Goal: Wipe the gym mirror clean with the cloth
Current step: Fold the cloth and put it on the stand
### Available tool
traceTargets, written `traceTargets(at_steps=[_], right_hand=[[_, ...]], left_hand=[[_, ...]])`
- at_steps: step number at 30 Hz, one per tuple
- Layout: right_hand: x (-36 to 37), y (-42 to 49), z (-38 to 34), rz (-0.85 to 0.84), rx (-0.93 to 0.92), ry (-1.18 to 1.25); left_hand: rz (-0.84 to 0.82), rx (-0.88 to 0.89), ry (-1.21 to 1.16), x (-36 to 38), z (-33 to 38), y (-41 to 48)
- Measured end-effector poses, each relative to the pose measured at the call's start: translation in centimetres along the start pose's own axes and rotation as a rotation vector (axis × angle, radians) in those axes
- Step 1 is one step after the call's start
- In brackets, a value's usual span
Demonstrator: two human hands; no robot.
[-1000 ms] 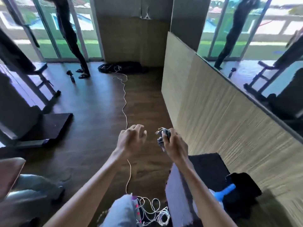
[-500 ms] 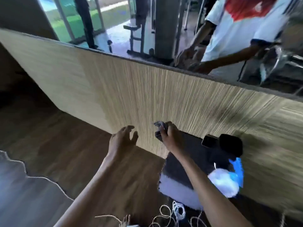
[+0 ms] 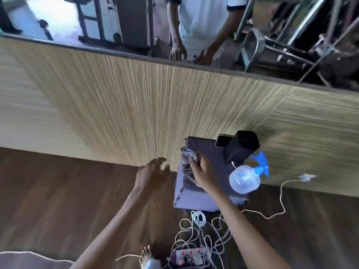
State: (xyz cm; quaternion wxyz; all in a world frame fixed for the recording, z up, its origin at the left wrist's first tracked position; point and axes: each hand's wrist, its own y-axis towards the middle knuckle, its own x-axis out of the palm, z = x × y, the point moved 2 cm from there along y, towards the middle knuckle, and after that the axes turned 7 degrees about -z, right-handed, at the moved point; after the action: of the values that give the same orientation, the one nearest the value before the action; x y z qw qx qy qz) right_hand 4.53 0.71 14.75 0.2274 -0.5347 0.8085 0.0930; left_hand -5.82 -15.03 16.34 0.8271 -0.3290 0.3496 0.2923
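Note:
The gym mirror [image 3: 272, 26] runs along the top of the view above a striped wooden wall panel [image 3: 136, 105]; it reflects a person in a white shirt and gym machines. My right hand [image 3: 204, 174] grips a crumpled grey cloth [image 3: 188, 163] low down, over a dark padded block [image 3: 196, 195] on the floor. My left hand [image 3: 152, 174] hovers beside it with relaxed, spread fingers and holds nothing. Both hands are well below the mirror's lower edge.
On the padded block stand a clear spray bottle with a blue trigger [image 3: 246, 178], a black box [image 3: 240, 147] and a phone [image 3: 222, 140]. White cables [image 3: 202, 230] and a power strip [image 3: 186, 257] lie on the wooden floor near my bare foot [image 3: 145, 256].
My view has swung from along the room round to face the wall and mirror straight on. Both hands stayed low in front of me, the right still gripping the cloth, now above the padded block.

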Motion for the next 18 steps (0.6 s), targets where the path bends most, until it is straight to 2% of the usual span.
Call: traceTargets(at_steps=[2, 6, 10, 14, 18], right_hand=[[-1.9, -1.1, -2.5, 0.048, 0.05, 0.028], [-5.2, -1.4, -2.2, 0.08, 0.073, 0.06], [-8.8, -0.7, -0.6, 0.132, 0.129, 0.33], [-12.9, 0.4, -1.1, 0.082, 0.121, 0.703], [-15.4, 0.9, -1.1, 0.002, 0.112, 0.996]], left_hand=[[-0.002, 0.072, 0.02, 0.2, 1.5, 1.1], [0.023, 0.177, 0.016, 0.9, 5.7, 2.7], [-0.028, 0.109, -0.106, 2.9, 9.1, 4.4], [-0.079, 0.016, -0.444, 4.4, 12.7, 5.1], [-0.081, 0.073, -0.925, 4.2, 16.9, 3.8]])
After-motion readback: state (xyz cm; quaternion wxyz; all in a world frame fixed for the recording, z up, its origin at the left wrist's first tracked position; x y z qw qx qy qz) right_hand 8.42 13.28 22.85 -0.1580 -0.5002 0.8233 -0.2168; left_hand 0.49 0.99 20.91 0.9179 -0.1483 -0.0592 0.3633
